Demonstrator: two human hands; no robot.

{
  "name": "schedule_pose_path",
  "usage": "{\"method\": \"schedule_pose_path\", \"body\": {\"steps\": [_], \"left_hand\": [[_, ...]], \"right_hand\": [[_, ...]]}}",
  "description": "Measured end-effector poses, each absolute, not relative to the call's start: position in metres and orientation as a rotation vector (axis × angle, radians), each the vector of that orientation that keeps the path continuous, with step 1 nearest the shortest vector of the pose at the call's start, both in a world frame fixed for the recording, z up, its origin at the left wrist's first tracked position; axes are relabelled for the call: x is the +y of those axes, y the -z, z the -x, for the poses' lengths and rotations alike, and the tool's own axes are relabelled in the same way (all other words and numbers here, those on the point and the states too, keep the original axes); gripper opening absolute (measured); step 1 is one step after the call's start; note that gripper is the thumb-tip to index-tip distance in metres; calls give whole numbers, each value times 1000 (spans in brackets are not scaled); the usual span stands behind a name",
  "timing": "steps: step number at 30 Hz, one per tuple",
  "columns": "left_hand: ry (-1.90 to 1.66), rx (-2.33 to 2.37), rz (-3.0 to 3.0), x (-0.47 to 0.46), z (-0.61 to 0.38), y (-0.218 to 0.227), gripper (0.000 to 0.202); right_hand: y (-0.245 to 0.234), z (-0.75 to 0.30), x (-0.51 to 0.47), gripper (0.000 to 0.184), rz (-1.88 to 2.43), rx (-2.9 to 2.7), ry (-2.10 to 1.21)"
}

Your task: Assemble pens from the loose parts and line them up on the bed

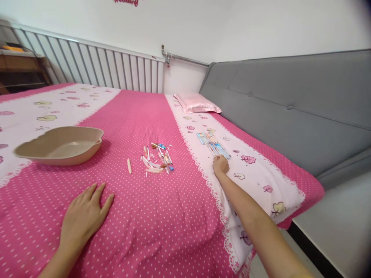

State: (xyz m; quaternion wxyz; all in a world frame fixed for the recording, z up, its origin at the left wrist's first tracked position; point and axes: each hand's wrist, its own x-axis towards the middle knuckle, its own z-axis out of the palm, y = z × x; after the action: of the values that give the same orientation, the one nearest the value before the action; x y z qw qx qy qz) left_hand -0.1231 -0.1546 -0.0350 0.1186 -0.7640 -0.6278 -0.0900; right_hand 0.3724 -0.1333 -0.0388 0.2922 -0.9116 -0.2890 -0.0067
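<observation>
My left hand (85, 210) lies flat on the pink bedspread with its fingers spread, holding nothing. My right hand (221, 165) reaches out to the white strip, its fingers curled together at the near end of a row of blue pens or pencils (218, 149). Whether one is pinched in those fingers is hidden. Just beyond, a second row of slim sticks (206, 138), blue and orange, lies side by side. Between my hands is a loose pile of pens, caps and small parts (158, 158). A single pale beige stick (129, 166) lies apart, left of the pile.
A beige basin (69, 146) sits on the left of the bed (139, 119). A pink pillow (197, 103) lies at the far end, beside a grey padded headboard (290, 104). A radiator (95, 63) and a pipe (188, 58) run along the back wall.
</observation>
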Motion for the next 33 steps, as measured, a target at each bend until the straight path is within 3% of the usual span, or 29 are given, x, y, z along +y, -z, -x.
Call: {"method": "schedule_pose_path", "body": {"steps": [25,33], "left_hand": [[301,-1873,2204,-160,119,33,71],[341,-1902,2221,-171,111,21,66]], "right_hand": [[45,-373,-135,28,2447,-827,56],[45,-363,-154,46,2494,-922,71]]}}
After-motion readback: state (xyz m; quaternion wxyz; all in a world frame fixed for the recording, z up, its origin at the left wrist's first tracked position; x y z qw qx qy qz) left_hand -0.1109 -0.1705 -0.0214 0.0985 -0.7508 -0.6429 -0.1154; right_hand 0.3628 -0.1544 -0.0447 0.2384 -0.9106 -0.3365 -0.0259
